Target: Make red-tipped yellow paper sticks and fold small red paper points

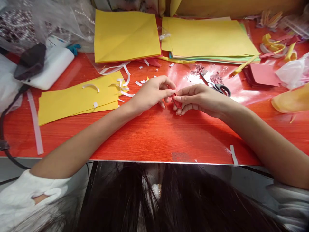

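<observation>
Between my two hands is a small folded piece of red paper, partly hidden by the fingers. My left hand pinches its upper end between thumb and fingertips. The lower part is gripped by my right hand, thumb on top and fingers curled below. Both hands are held over the red table, a little back from its front edge. Black-handled scissors lie just behind my right wrist, near a scatter of small dark red paper bits.
Yellow sheets and a second paper stack lie at the back. Yellow strips with white paper curls are at left, beside a white device. At right are red paper squares, a yellow-handled tool and a yellowish roll.
</observation>
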